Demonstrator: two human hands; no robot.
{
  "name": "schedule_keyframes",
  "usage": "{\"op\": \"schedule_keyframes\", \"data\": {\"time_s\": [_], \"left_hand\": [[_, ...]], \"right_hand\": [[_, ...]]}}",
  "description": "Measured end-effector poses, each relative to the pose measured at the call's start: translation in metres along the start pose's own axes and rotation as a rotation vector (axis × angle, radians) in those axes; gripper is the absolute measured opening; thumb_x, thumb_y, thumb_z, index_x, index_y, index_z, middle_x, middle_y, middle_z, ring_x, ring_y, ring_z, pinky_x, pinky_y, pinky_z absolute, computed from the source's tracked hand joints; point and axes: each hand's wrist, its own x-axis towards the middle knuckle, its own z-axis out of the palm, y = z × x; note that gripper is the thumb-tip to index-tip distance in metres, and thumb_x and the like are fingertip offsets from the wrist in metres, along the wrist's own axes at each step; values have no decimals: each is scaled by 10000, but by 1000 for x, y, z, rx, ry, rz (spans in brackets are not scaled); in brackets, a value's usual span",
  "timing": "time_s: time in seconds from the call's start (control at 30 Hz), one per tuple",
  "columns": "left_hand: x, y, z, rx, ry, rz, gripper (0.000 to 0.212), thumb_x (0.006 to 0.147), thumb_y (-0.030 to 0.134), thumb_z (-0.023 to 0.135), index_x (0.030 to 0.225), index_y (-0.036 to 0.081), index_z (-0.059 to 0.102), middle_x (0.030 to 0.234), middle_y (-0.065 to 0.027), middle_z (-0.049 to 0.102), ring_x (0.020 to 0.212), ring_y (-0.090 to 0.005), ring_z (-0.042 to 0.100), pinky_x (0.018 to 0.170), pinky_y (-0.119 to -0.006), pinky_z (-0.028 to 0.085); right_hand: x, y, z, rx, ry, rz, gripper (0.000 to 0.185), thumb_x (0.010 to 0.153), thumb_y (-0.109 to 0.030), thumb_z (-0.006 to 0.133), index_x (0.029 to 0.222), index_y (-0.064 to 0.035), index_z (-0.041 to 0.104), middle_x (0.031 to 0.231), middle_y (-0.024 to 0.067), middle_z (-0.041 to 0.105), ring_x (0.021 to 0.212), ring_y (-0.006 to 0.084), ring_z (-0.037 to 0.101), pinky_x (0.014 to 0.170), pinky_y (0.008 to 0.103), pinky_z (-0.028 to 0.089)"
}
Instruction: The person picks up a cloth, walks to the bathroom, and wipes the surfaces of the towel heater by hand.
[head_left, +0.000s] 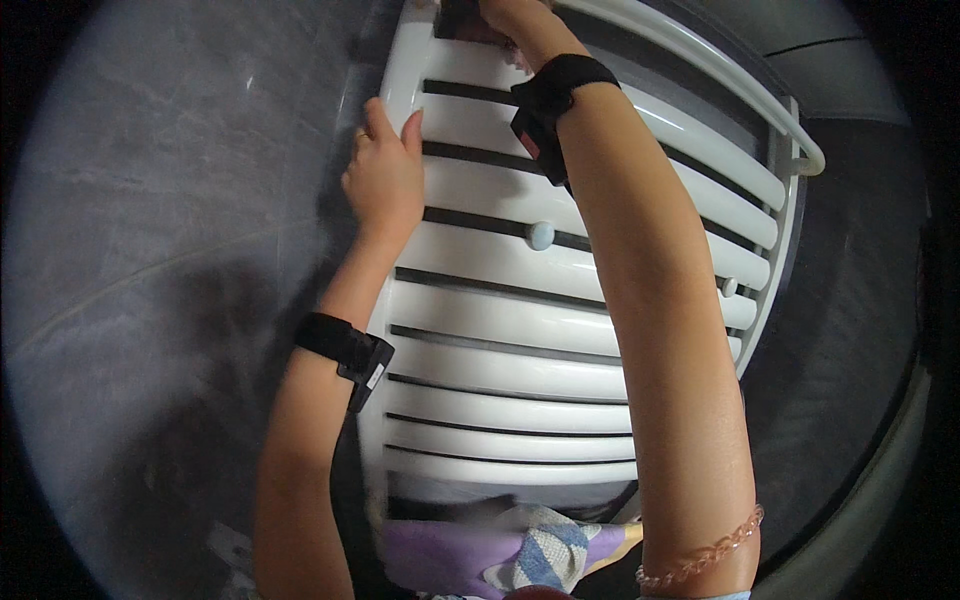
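Observation:
A white heated towel rail (495, 240) with wide curved bars is fixed to the wall before me. My left hand (384, 172) is at its left upright (405, 71), thumb on the near side and the other fingers curled around the outer edge. At the top edge of the view, my right hand (517, 13) is near the uppermost bars. Its fingers are mostly cut off, so what it holds or touches cannot be made out. A small pinkish patch (517, 58) shows just below it, too unclear to name.
Two round knobs, one pale blue (541, 236) and one white (730, 286), sit between the bars. A white tubular rail (720, 67) juts out at the upper right. Below lie a purple cloth (442, 555) and a blue-and-white patterned cloth (551, 551). Grey tiled wall (172, 165) stands at the left.

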Motion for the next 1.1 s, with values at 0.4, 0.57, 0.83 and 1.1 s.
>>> {"op": "schedule_keyframes", "data": {"time_s": [0.4, 0.57, 0.83, 1.1], "left_hand": [[-2, -6, 14, 56, -70, -49, 518, 956, 442, 392, 1278, 36, 400, 994, -234, 614, 864, -388, 636, 688, -467, 514], [3, -2, 3, 83, -106, -45, 519, 964, 446, 363, 1277, 34, 397, 1007, -243, 610, 877, -387, 630, 703, -468, 512], [4, -5, 7, 78, -30, -24, 529, 965, 456, 349, 1280, 32, 387, 1064, -256, 593, 904, -415, 616, 726, -479, 512], [5, -8, 1, 107, -63, -41, 499, 967, 441, 361, 1268, 44, 376, 1042, -255, 597, 896, -415, 617, 714, -479, 514]], "right_hand": [[-156, 80, -103, 930, -182, -150, 298, 888, -112, 513, 1159, 12, 529, 1069, 135, 617, 930, 285, 627, 843, 362, 502], [-193, 110, -151, 1565, -388, 336, 298, 937, -58, 416, 1213, 25, 492, 1130, 145, 587, 965, 201, 626, 861, 316, 525], [-214, 138, -187, 1830, -439, 540, 409, 921, -9, 283, 1324, 8, 354, 1188, 166, 522, 1013, 255, 605, 874, 381, 542], [-202, 150, -202, 1458, -176, 409, 253, 912, -48, 439, 1093, -22, 614, 978, 74, 635, 854, 173, 612, 790, 278, 499]]}}
